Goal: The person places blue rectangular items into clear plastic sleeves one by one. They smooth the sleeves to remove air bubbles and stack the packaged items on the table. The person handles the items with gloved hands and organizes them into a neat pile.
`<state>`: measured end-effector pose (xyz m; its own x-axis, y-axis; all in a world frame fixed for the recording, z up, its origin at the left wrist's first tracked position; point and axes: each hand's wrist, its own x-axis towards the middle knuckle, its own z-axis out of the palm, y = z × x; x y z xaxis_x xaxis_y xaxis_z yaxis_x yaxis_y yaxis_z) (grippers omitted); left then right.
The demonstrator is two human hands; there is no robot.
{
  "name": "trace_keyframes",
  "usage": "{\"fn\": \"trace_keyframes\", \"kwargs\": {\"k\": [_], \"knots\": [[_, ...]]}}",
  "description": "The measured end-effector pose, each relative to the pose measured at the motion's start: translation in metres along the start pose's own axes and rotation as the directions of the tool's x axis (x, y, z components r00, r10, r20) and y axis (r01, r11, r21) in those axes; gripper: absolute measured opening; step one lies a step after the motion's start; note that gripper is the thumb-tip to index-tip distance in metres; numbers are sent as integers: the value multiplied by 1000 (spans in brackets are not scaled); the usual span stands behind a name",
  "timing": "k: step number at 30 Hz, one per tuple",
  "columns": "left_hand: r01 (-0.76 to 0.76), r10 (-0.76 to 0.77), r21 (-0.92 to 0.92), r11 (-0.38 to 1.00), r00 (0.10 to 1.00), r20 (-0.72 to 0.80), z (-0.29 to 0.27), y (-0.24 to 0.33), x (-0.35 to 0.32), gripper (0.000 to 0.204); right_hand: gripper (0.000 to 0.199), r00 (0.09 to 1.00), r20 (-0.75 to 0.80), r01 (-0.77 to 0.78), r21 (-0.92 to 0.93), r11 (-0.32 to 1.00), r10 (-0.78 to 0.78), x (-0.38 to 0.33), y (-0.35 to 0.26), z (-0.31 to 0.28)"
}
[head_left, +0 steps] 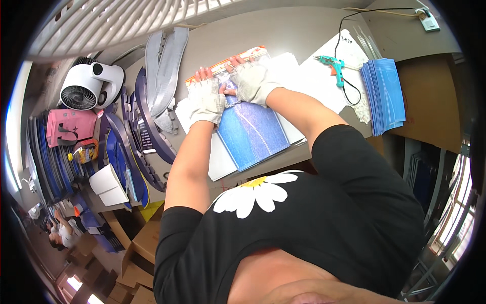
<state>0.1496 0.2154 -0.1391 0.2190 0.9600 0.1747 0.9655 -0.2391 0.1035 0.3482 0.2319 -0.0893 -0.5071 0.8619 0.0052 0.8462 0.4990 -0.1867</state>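
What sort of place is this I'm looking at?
Probably a small workshop or assembly area: a teal glue gun lies at the worktable, a stack of blue sheets sits to its right, and cardboard boxes stand below.

A white, round-faced plastic fan (80, 86) stands beside a pink rectangular bag (85, 124); brown cardboard boxes (148, 238) sit at lower left.
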Motion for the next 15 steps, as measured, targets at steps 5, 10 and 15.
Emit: {"fn": "trace_keyframes", "kwargs": {"k": [5,10,15], "knots": [[79,-82,55,995,995,61,-12,24,-44,82,91,998,-43,37,-94,995,-42,-10,-1,7],[14,-4,-98,995,995,100,-45,62,-134,89,84,993,-74,93,-10,996,-93,-95,-25,6],[-38,65,-103,994,961,269,-69,100,-206,92,84,996,33,80,1,997,-80,-191,-51,2]]}}
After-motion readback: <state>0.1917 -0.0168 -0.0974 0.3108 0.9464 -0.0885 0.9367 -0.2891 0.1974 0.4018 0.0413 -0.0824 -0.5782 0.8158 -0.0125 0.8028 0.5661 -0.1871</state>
